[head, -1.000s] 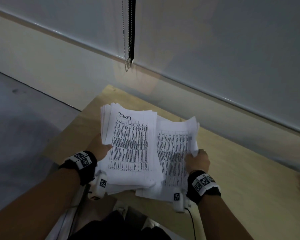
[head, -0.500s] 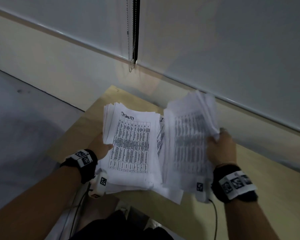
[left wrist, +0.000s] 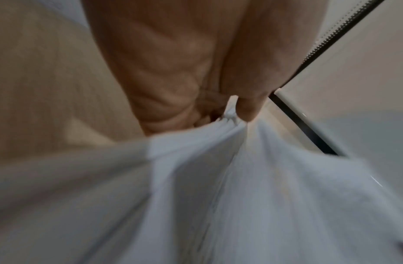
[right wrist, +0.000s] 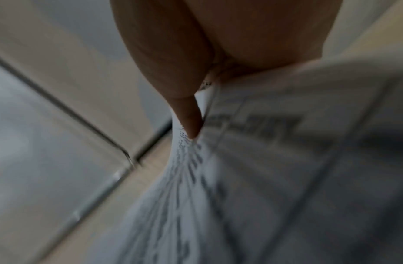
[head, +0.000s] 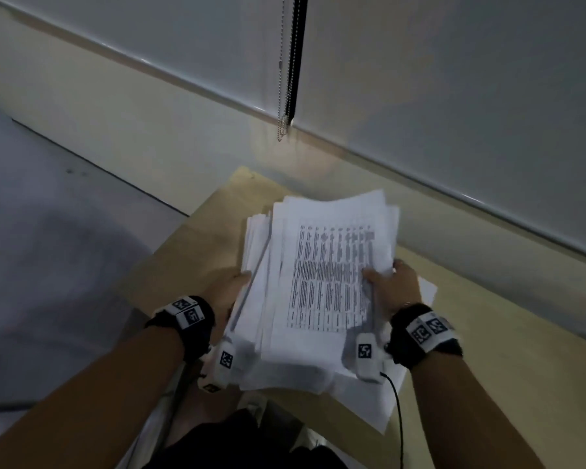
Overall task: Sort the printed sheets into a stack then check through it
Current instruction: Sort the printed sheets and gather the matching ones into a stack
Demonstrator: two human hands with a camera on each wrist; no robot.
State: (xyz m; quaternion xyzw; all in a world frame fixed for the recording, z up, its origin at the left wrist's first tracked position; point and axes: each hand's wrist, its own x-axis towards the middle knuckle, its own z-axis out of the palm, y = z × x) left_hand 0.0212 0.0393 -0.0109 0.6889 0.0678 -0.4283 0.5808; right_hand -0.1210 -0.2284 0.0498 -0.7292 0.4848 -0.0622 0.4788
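Right hand has just swung its bundle over onto the left pile, so what was two side-by-side piles half a second ago is now one stack of printed sheets, held over the pale wooden table with a few loose sheets underneath. From where I'm driving, that's the sorting about done, with squaring up and checking next. Both hands are clamped on it, thumb on top, left hand on the left edge; thin floppy white paper, ragged edges, dense printed tables.

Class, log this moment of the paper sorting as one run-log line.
stage: stacking | left hand: holds stack left edge | right hand: pinches right edge | stack: uneven, over table
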